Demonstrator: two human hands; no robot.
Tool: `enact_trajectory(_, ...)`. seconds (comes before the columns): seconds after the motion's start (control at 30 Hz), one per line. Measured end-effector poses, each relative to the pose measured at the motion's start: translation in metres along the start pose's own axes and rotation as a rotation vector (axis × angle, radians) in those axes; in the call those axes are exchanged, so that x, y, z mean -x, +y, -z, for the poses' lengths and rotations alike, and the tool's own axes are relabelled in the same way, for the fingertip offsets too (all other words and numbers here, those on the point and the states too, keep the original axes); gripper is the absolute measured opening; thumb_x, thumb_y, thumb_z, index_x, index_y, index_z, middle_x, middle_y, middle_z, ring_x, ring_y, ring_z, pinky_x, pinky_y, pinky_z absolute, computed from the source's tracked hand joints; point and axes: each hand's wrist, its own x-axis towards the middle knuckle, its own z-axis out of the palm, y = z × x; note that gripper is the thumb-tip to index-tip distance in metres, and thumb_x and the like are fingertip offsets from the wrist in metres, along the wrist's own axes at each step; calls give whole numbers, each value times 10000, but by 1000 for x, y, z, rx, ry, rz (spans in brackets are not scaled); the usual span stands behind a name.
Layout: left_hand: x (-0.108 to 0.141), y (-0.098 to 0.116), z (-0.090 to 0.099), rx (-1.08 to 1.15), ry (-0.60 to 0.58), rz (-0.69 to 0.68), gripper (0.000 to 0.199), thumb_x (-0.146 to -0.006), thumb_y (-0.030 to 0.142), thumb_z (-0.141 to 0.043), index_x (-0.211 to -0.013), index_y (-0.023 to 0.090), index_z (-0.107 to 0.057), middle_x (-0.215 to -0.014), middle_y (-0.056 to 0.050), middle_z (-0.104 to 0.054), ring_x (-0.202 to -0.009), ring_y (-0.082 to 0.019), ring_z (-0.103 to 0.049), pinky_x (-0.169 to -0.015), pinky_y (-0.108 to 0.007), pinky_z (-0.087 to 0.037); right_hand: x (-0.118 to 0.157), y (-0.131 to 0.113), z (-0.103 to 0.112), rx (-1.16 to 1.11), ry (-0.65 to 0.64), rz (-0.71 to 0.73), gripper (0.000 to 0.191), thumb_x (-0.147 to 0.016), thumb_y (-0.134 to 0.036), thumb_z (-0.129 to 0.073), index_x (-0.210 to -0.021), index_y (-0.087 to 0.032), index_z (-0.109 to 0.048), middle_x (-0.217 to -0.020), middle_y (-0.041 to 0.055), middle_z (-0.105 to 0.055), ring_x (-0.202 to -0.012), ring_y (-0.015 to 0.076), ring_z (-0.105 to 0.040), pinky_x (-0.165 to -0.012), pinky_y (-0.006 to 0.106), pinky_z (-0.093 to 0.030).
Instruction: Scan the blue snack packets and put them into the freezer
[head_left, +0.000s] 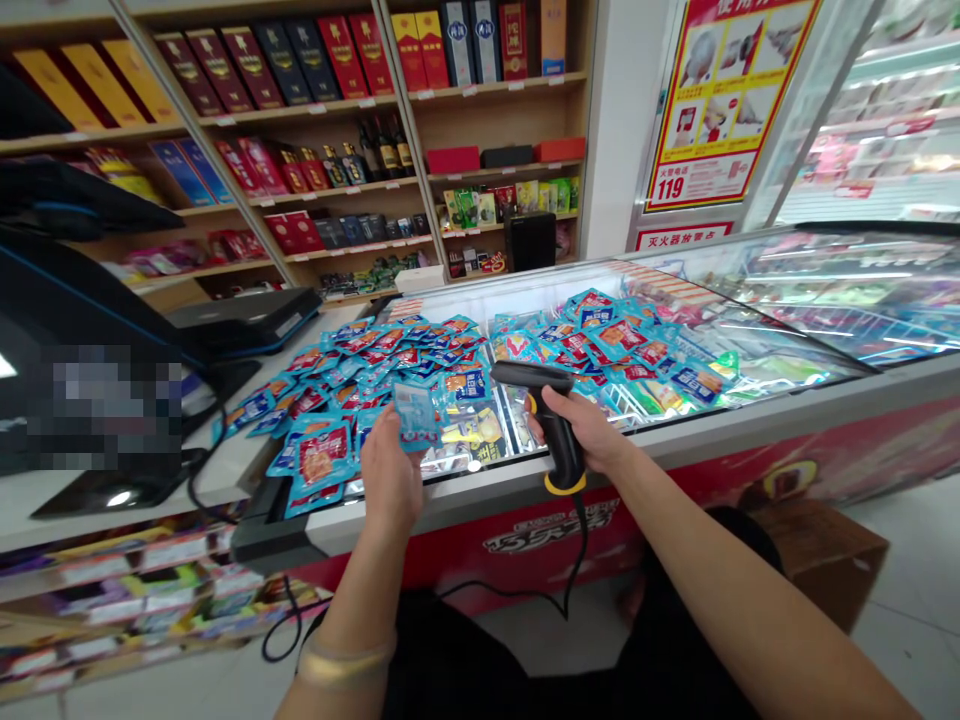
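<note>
Between the thumb and fingers of my left hand (391, 472) is a small light-blue snack packet (416, 414), its back side showing. My right hand (581, 425) is wrapped round the handle of a black barcode scanner with yellow trim (561, 440); the scanner's head points left, towards the packet. A large pile of blue, red and navy snack packets (322, 455) covers the left end of the glass-topped freezer (750, 400). Another pile of the same packets (619, 335) lies further right on the glass, beyond the scanner.
A counter (225, 455) with a dark monitor (82, 350) and a black device (244, 322) stands at the left. The scanner's cable (570, 580) hangs before the freezer. Shelves (322, 110) with boxes and bottles rise behind. A cardboard box (832, 560) stands at the right on the floor.
</note>
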Motion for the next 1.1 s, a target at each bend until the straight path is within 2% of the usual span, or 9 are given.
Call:
enact_trajectory(0.07,-2,5,-12,204,-22,197,275,-767,381,-574,-955,194,-647,-966,-43,-691,-916,-209,-665,-824,-374,-558,0,0,0,-1,-2,3,552,-654,-677,-729,-796,-155,-616,-569,4,-583,-513,112,-499,-494,240,-374)
enact_trajectory(0.17,-6,3,-29,199,-95,261,292,-629,222,-685,-915,183,-643,-845,-27,-703,-817,-189,-680,-778,-340,-565,0,0,0,-2,-7,7,551,-657,-676,-728,-792,-152,-619,-572,6,-581,-517,112,-504,-501,243,-380)
enact_trajectory(0.23,-10,-5,-36,102,-167,203,340,-597,180,-691,-934,182,-643,-808,-18,-705,-808,-194,-684,-792,-351,-559,0,0,0,4,-10,3,559,-648,-683,-730,-784,-153,-617,-565,3,-576,-510,111,-501,-504,245,-382)
enact_trajectory(0.3,-14,-17,-40,-10,-228,95,319,-647,242,-671,-960,185,-644,-831,-24,-713,-846,-205,-684,-834,-374,-545,0,-1,-1,9,-18,0,561,-643,-685,-732,-777,-154,-612,-562,3,-574,-509,112,-500,-508,248,-385)
enact_trajectory(0.43,-17,-36,-40,-300,-274,-189,282,-751,314,-602,-994,181,-656,-1000,-64,-717,-993,-225,-647,-967,-396,-473,1,-2,-1,6,-49,8,537,-663,-663,-732,-776,-153,-606,-566,4,-570,-514,112,-497,-519,255,-394)
enact_trajectory(0.5,-17,-38,-38,-392,-287,-273,288,-782,325,-573,-1010,173,-662,-1062,-81,-706,-1028,-233,-629,-997,-397,-444,1,-2,-1,6,-66,1,533,-661,-657,-736,-776,-153,-609,-562,1,-566,-511,108,-490,-516,253,-394)
enact_trajectory(0.8,-10,-29,-40,-479,-287,-329,257,-817,293,-534,-1003,181,-672,-1005,-64,-706,-960,-214,-629,-962,-370,-456,3,-3,-1,36,-106,-24,512,-665,-648,-741,-759,-159,-620,-550,1,-577,-509,111,-501,-515,251,-406)
enact_trajectory(1.1,-8,-29,-39,-520,-301,-352,319,-833,282,-513,-1090,172,-665,-1064,-75,-711,-1004,-231,-637,-965,-377,-463,2,0,0,36,-136,-25,500,-684,-636,-734,-756,-160,-601,-551,0,-575,-509,109,-498,-524,249,-394)
